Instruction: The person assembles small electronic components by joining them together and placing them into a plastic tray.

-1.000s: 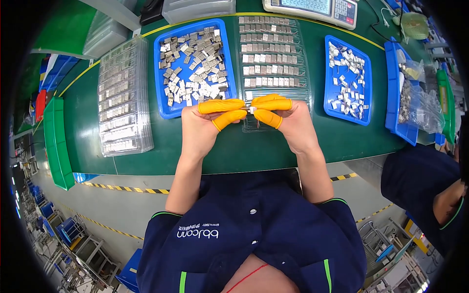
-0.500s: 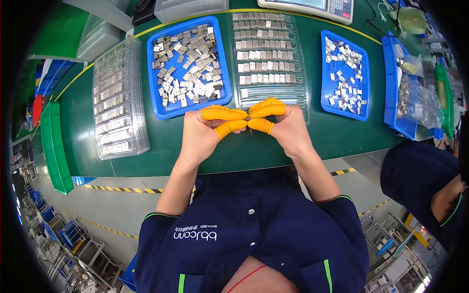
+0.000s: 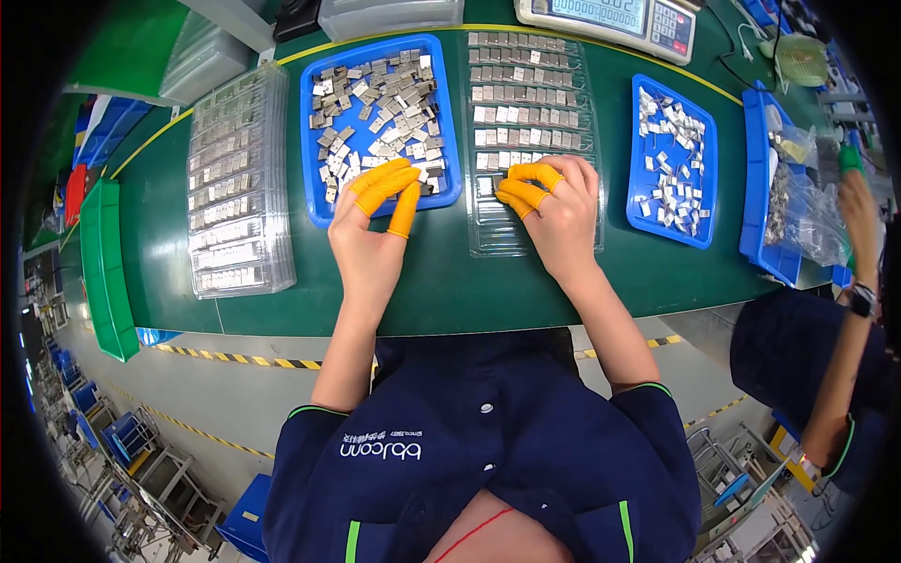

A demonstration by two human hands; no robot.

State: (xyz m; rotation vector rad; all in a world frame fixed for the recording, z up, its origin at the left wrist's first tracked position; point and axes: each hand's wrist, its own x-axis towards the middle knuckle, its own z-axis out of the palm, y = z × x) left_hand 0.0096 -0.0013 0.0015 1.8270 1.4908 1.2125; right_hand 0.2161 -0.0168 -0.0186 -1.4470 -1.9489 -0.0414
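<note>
Orange finger cots cover the thumb and nearest fingers of both my hands. Over the near right corner of a blue tray (image 3: 314,202), my left hand (image 3: 368,211) has its thumb and fingertips slightly apart. Loose metal USB connectors (image 3: 399,113) fill that tray, some right by those fingertips. My right hand (image 3: 560,211) is pinched at a slotted clear plastic tray (image 3: 493,246), on a small metal USB connector mostly hidden by the fingers. A silvery connector (image 3: 485,186) lies in the slot just left of them. Farther rows of this tray hold connectors with thin leads.
A second blue tray (image 3: 671,236) at right holds small white-and-metal pieces. Stacked filled clear trays (image 3: 242,225) stand at left beside a green bin (image 3: 101,272). A scale (image 3: 610,23) sits at the back. At far right, a co-worker's arm (image 3: 845,347) reaches near a blue bin (image 3: 754,188).
My hands, together in front of the clear tray before, have parted. The left moved to the connector tray, the right onto the clear tray. A co-worker's arm has come into view at right.
</note>
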